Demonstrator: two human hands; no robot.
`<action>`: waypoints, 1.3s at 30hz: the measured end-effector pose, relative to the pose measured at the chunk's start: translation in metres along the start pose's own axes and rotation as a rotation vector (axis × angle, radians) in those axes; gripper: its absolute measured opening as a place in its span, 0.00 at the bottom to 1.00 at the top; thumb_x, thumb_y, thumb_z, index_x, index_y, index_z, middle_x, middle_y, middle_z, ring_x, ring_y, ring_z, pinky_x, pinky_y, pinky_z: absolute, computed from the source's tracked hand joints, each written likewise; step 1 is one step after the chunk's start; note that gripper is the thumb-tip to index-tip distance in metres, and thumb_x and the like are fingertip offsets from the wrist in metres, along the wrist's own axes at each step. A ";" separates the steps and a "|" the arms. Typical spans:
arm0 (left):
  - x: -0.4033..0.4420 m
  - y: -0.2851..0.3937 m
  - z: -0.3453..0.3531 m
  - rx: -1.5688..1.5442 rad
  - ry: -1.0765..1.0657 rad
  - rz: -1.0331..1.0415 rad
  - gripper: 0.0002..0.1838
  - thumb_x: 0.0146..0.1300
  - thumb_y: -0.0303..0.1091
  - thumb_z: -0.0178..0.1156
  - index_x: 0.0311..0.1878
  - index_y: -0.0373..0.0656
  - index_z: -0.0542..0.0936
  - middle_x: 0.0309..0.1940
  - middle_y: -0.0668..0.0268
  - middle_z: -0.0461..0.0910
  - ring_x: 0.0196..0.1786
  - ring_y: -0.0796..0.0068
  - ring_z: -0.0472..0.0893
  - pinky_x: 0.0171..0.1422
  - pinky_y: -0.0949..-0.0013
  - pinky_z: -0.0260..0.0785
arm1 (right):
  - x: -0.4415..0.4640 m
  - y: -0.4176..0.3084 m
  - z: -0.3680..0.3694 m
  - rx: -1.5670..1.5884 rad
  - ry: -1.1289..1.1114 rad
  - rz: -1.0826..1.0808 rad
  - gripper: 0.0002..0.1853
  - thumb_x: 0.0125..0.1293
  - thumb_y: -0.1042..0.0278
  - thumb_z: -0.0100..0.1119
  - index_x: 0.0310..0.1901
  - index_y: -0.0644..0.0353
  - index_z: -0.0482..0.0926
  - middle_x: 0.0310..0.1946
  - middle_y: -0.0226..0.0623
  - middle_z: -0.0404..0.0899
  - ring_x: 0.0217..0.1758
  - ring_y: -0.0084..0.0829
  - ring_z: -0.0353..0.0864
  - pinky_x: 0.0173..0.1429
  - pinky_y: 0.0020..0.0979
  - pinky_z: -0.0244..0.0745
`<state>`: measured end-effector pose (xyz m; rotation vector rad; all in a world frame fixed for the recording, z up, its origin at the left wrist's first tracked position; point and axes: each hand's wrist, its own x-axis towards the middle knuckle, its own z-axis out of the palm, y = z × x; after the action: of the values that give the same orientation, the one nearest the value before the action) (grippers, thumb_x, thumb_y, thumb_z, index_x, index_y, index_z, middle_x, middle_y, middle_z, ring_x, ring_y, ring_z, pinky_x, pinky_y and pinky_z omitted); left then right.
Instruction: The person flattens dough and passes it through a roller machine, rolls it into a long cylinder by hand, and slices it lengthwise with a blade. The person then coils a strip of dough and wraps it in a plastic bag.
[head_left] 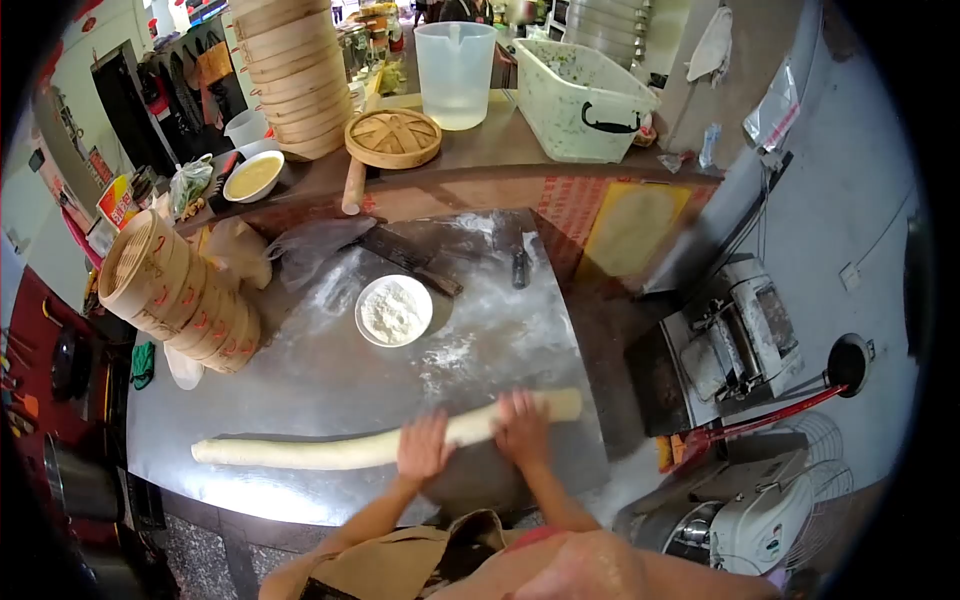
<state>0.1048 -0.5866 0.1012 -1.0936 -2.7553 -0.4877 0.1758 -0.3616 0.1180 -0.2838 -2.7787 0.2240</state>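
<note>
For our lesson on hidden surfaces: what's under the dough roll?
The dough roll lies on the grey tabletop, seen on both sides; the strip directly beneath is covered.

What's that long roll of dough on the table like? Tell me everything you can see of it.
The dough roll is one long, unbroken, cream-coloured log, smooth and soft-looking, with blunt ends. It lies across the grey table, nearer the person's edge, curving slightly so that its right end sits farther from the person than its left. The left hand lies on it just right of its middle, the right hand closer to its right end, fingers laid over the top. Its underside is hidden.
</note>
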 end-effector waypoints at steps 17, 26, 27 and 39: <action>0.070 -0.042 -0.015 -0.008 0.021 -0.442 0.32 0.67 0.54 0.49 0.67 0.42 0.68 0.70 0.52 0.63 0.72 0.55 0.62 0.75 0.43 0.48 | 0.106 0.086 0.033 -0.014 0.081 0.131 0.35 0.60 0.43 0.58 0.63 0.58 0.71 0.69 0.51 0.63 0.74 0.53 0.54 0.75 0.59 0.44; -0.023 -0.014 -0.032 -0.039 0.020 -0.229 0.32 0.63 0.54 0.53 0.65 0.44 0.71 0.68 0.50 0.64 0.71 0.50 0.62 0.75 0.42 0.46 | -0.012 0.083 -0.011 0.085 -0.040 0.192 0.31 0.61 0.47 0.57 0.63 0.53 0.72 0.65 0.47 0.67 0.72 0.57 0.58 0.71 0.67 0.46; -0.028 -0.015 -0.031 -0.056 0.030 -0.192 0.32 0.63 0.53 0.54 0.66 0.44 0.70 0.68 0.51 0.65 0.71 0.51 0.62 0.75 0.43 0.47 | -0.019 0.091 -0.013 0.068 -0.003 0.138 0.31 0.60 0.47 0.58 0.63 0.54 0.72 0.64 0.48 0.69 0.70 0.56 0.60 0.70 0.65 0.48; 0.043 -0.053 -0.022 0.081 -0.068 -0.431 0.33 0.67 0.54 0.49 0.68 0.43 0.67 0.69 0.53 0.64 0.72 0.54 0.62 0.74 0.45 0.48 | 0.079 0.140 0.049 0.181 0.285 -0.197 0.14 0.58 0.57 0.56 0.38 0.59 0.78 0.36 0.43 0.75 0.44 0.50 0.73 0.48 0.49 0.66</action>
<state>0.0371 -0.6030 0.1193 -0.5018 -3.0442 -0.3842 0.1093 -0.2147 0.0706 0.0047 -2.4632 0.3536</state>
